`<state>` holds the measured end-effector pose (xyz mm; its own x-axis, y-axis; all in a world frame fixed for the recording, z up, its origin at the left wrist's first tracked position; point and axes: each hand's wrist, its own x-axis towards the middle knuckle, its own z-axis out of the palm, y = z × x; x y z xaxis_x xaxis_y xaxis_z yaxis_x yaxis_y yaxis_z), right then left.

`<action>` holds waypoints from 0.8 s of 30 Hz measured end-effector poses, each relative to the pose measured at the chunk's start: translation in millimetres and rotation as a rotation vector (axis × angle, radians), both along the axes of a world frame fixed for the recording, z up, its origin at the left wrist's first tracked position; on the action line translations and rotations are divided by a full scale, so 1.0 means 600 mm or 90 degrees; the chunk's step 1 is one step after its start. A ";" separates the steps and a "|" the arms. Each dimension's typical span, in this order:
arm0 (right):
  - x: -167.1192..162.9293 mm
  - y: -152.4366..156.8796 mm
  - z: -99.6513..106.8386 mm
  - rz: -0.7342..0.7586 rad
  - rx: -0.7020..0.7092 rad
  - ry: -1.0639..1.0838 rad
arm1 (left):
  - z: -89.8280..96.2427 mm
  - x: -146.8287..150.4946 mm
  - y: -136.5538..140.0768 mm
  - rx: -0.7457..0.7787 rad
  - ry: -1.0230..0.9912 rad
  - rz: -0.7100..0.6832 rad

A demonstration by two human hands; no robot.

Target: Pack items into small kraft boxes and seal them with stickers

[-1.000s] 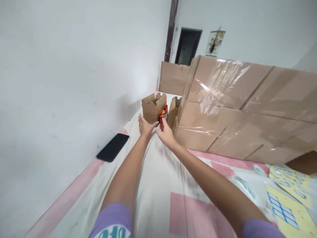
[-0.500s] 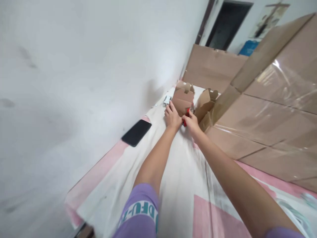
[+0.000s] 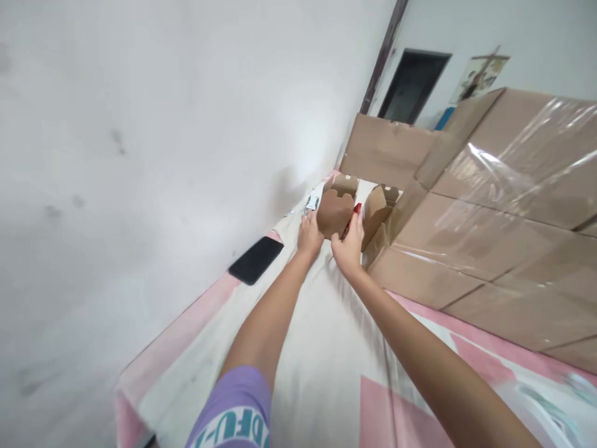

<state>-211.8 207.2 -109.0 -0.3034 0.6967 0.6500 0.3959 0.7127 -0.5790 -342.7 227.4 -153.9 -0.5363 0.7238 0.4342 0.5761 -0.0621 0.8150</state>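
Note:
A small open-topped cardboard box point(image 3: 334, 214) with raised, notched flaps stands on the cloth-covered surface ahead of me. My left hand point(image 3: 310, 238) grips its near left corner, fingers along the side. In my right hand point(image 3: 348, 247) is a slim red tool point(image 3: 357, 210), its top showing above the fingers beside the box's right edge. The grip hides the rest, so its kind is unclear. Just right of that hand stands a second open cardboard box point(image 3: 377, 208). A small pale packet point(image 3: 312, 202) lies by the wall, beyond my left fingers.
A black phone point(image 3: 256, 260) lies near the wall point(image 3: 186, 124) on the left. Large cardboard cartons point(image 3: 485, 249) wrapped in clear film form a wall on the right. Another cardboard panel point(image 3: 392, 143) closes off the back. Pink and white cloth point(image 3: 326, 348) covers the surface.
The view has shifted. My left hand has drawn back along the box's left side. My right hand has turned more upright with the red tool, and the box's front flap looks differently angled.

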 end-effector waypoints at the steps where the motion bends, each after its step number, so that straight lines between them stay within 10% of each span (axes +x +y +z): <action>1: -0.011 0.000 0.004 0.015 0.023 0.009 | 0.001 -0.018 0.015 -0.001 0.000 0.009; 13: -0.101 0.182 -0.032 -0.025 -0.150 0.111 | -0.038 -0.150 0.215 -0.024 -0.068 0.061; 24: -0.080 0.199 -0.031 0.014 -0.190 0.106 | -0.006 -0.142 0.162 0.199 -0.223 0.019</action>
